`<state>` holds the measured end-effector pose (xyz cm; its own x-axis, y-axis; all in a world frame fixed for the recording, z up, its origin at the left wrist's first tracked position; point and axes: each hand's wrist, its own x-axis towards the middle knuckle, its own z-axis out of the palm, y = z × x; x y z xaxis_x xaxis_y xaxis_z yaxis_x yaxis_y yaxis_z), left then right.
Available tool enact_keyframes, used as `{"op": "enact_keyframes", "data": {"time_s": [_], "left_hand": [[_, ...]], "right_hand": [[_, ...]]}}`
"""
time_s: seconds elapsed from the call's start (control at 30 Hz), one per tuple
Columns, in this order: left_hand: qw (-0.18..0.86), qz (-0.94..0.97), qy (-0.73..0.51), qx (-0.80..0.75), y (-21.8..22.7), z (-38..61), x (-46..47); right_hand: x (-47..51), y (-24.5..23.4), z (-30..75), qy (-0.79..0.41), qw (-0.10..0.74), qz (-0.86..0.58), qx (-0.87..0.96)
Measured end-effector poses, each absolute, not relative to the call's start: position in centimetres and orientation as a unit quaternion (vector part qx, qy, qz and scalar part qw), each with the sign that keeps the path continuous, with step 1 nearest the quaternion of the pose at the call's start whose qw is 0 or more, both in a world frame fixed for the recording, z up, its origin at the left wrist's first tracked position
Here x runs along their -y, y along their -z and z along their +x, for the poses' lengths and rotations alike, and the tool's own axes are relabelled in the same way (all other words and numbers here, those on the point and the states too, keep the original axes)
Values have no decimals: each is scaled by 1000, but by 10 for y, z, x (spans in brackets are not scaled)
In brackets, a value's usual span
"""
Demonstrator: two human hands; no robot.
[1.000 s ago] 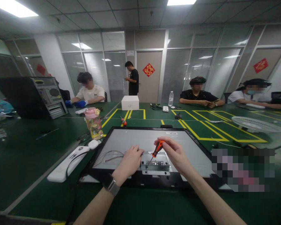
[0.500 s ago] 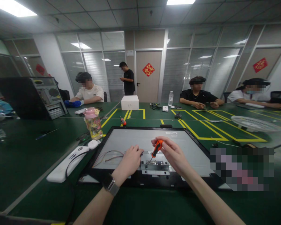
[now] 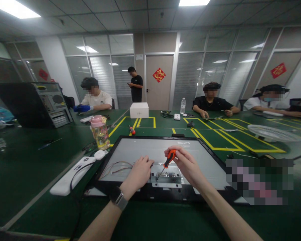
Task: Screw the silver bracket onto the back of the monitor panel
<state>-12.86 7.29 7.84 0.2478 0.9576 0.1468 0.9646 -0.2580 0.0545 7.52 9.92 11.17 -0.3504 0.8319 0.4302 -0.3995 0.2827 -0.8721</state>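
A flat display panel (image 3: pixel 205 157) with a grey back and black frame lies on the green table. On its near part sits a metal bracket (image 3: pixel 165 185) with a row of connectors. My right hand (image 3: pixel 187 165) is closed around the orange-and-black handle of a screwdriver (image 3: pixel 170 157). The tool slants down to the left, its tip at the bracket's left end. With fingers curled, my left hand (image 3: pixel 139 172) grips the bracket's left edge; its fingertips are partly hidden. Thin loose wires (image 3: pixel 117 165) lie on the panel left of that hand.
Left of the panel are a white power strip (image 3: pixel 72 175) with a black cable and a pink-lidded bottle (image 3: pixel 100 132). A computer case (image 3: pixel 32 103) stands far left. Beyond the panel lie a red-handled tool (image 3: pixel 132 130) and a white box (image 3: pixel 139 110). Co-workers sit across the table.
My right hand and the screwdriver handle have shifted slightly right, with the tip staying at the bracket. My left hand keeps its place. A co-worker's hand across the table has moved left.
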Motion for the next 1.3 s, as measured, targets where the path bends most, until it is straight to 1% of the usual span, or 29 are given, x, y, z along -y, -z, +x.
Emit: {"op": "enact_keyframes", "data": {"time_s": [0.13, 0.5, 0.67, 0.73, 0.9, 1.07, 1.2, 1.3], "left_hand": [[21, -788, 73, 611, -78, -129, -73], [20, -790, 79, 608, -76, -130, -74], [17, -789, 74, 609, -76, -130, -75], [16, -790, 78, 608, -75, -130, -75], [16, -788, 76, 611, -75, -130, -75], [16, -788, 72, 611, -76, -130, -75], [17, -789, 76, 609, -76, -130, -75], [12, -788, 71, 612, -77, -129, -74]], "right_hand": [[-100, -111, 76, -537, 547, -188, 614], [-102, -109, 79, -503, 531, -206, 650], [-96, -116, 78, -400, 566, -242, 679], [-94, -117, 78, -379, 567, -242, 691], [-95, -115, 77, -402, 557, -237, 687], [-99, -113, 78, -351, 580, -251, 691], [-98, -112, 78, -384, 561, -233, 695], [-99, -110, 76, -387, 563, -255, 684]]}}
